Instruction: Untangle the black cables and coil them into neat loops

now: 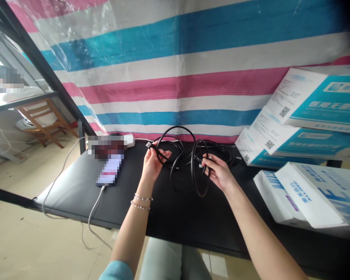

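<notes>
A black cable [198, 182] hangs in loose loops between my two hands, above the black tabletop. My left hand [155, 161] is closed on one part of it, near a light-coloured plug end [148, 144]; some of its fingers are partly spread. On the other side, my right hand [217, 171] pinches the cable near another small connector, with the loops falling just left of the fingers. Behind the hands more black cables [226, 153] lie coiled on the table, and where one cable ends and another begins is hard to make out.
Left on the black table [175, 221] lies a phone [111, 169] with a white charging cable [95, 210], near a white power strip [130, 140]. Boxes [303, 144] are stacked at right, with white boxes [312, 194] in front. A striped sheet [175, 85] hangs behind. A person sits far left.
</notes>
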Action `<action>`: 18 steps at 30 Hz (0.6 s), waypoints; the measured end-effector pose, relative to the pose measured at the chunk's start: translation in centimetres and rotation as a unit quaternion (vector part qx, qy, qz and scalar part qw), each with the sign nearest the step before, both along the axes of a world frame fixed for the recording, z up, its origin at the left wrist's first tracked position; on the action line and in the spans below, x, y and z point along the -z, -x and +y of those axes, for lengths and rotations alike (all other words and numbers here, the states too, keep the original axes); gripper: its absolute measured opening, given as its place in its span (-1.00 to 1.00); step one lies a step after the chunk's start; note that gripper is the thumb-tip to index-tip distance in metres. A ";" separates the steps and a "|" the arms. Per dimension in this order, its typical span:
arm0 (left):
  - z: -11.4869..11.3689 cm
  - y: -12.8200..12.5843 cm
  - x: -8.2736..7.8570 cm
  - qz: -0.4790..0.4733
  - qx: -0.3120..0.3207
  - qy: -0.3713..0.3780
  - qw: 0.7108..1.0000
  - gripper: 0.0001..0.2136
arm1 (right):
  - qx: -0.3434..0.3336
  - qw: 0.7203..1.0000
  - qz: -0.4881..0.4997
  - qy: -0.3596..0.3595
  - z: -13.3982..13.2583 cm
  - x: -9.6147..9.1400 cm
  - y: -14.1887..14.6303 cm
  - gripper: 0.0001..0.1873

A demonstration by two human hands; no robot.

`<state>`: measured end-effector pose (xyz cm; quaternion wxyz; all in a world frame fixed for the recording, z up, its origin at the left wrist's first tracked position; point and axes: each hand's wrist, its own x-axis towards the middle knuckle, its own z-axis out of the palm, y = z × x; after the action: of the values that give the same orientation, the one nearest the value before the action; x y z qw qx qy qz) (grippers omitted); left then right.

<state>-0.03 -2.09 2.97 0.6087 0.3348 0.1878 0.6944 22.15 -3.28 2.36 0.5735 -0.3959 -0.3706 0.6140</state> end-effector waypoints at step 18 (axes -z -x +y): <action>-0.6 -0.4 0.0 0.051 0.085 -0.009 0.995 -0.71 | 0.134 0.990 -0.010 0.040 0.3 0.7 0.5 -0.59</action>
<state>0.36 -2.69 2.98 0.6520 0.3900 0.1838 0.6237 21.64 -2.95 1.70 0.6306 -0.4705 -0.2956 0.5419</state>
